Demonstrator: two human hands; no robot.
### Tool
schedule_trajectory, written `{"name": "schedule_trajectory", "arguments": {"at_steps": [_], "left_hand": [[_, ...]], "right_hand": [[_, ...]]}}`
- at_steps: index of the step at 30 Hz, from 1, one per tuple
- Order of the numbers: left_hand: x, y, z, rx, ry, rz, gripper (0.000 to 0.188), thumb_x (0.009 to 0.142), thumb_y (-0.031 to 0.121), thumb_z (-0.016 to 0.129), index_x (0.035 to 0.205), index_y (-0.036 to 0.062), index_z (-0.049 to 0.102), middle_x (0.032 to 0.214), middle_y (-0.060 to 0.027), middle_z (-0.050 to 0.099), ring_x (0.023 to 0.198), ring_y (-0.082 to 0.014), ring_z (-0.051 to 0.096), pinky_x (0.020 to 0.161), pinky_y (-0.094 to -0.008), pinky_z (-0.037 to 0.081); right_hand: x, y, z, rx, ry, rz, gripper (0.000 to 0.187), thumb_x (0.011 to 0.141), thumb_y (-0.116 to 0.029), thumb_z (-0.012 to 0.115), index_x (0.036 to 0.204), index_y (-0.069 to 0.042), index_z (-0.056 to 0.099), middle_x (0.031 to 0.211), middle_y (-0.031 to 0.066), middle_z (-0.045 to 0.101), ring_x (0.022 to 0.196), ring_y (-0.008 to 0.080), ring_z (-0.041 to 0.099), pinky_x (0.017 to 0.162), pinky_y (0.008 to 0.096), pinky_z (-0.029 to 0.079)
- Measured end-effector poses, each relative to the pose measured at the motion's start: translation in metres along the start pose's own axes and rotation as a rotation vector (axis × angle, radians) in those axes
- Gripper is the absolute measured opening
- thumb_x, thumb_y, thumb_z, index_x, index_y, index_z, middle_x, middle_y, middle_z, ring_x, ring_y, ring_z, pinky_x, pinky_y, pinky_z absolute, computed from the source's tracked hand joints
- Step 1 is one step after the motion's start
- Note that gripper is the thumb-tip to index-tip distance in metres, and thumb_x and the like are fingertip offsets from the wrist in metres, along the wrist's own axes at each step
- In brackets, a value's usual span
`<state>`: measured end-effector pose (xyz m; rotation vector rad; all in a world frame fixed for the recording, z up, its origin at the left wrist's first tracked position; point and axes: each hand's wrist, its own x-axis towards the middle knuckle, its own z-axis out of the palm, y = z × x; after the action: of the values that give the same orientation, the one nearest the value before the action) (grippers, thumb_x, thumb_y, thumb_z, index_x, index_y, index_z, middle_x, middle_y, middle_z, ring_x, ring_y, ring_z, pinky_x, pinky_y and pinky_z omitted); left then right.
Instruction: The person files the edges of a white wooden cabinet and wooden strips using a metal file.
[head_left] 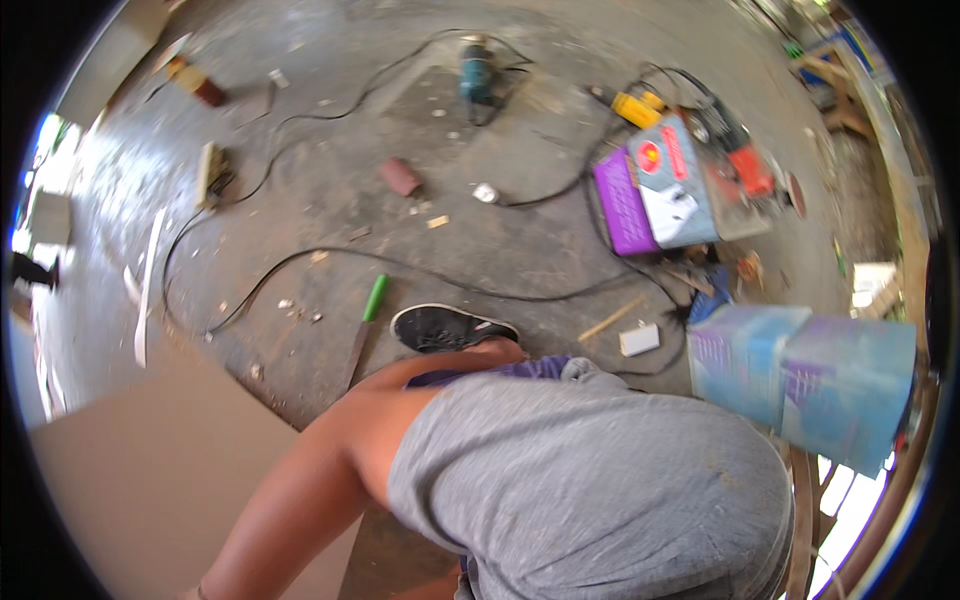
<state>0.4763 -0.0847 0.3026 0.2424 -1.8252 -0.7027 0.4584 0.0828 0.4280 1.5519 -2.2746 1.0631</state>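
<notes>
Neither of my hands shows in the head view. A bare arm [300, 490] comes out of a grey short sleeve [430, 450] and bends toward the lower left, over a flat brown board [170, 460]. The picture's edge cuts it off at the wrist, so its hand and anything in it are hidden. Beyond the arm, a green-handled blade [375, 298] lies on the floor beside a black shoe [450, 328].
A teal power drill [476, 75] lies at the back. Black cable [400, 257] loops across the floor to a beige socket block [209, 177]. An angle grinder [748, 165] rests by a printed tin [660, 185] on the right. Nearer stand blue containers [845, 385].
</notes>
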Motion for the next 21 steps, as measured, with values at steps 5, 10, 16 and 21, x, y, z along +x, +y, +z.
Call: {"name": "schedule_trajectory", "arguments": {"at_steps": [5,10,16,21], "left_hand": [[-0.025,-0.002,0.001,0.027,-0.011,0.016,0.055,0.088,0.042,0.039,0.113,-0.0068,0.043,0.115,-0.0184,0.048,0.101,-0.0272,0.049,0.088,-0.0362,0.042],[-0.042,0.007,-0.003,0.044,-0.044,0.027,0.057,0.09,0.043,0.034,0.115,-0.0074,0.042,0.118,-0.0196,0.046,0.103,-0.0283,0.049,0.089,-0.0368,0.042],[-0.015,-0.013,-0.019,0.127,0.026,0.018,0.059,0.092,0.044,0.029,0.117,-0.0082,0.041,0.121,-0.0211,0.045,0.105,-0.0296,0.048,0.091,-0.0375,0.042],[0.016,-0.024,-0.073,0.306,0.248,-0.1,0.061,0.094,0.045,0.024,0.12,-0.0088,0.04,0.124,-0.0223,0.044,0.106,-0.0306,0.048,0.092,-0.0381,0.042]], "right_hand": [[-0.212,0.057,0.036,0.144,0.574,0.396,0.053,0.074,-0.031,0.059,0.121,-0.014,0.043,0.124,0.0142,0.04,0.116,0.034,0.036,0.094,0.0516,0.031],[-0.493,-0.017,0.132,0.001,0.769,1.537,0.034,0.078,-0.021,0.057,0.108,-0.004,0.056,0.106,0.0177,0.057,0.1,0.0329,0.053,0.088,0.0415,0.041],[-0.608,-0.099,0.2,-0.11,0.408,2.009,0.039,0.076,-0.02,0.058,0.111,-0.004,0.056,0.119,0.0192,0.05,0.112,0.0339,0.046,0.096,0.0394,0.037],[-0.554,0.01,0.146,-0.133,0.502,1.616,0.032,0.077,-0.015,0.058,0.107,-0.004,0.058,0.116,0.0168,0.053,0.11,0.0328,0.047,0.096,0.0403,0.036]]}}
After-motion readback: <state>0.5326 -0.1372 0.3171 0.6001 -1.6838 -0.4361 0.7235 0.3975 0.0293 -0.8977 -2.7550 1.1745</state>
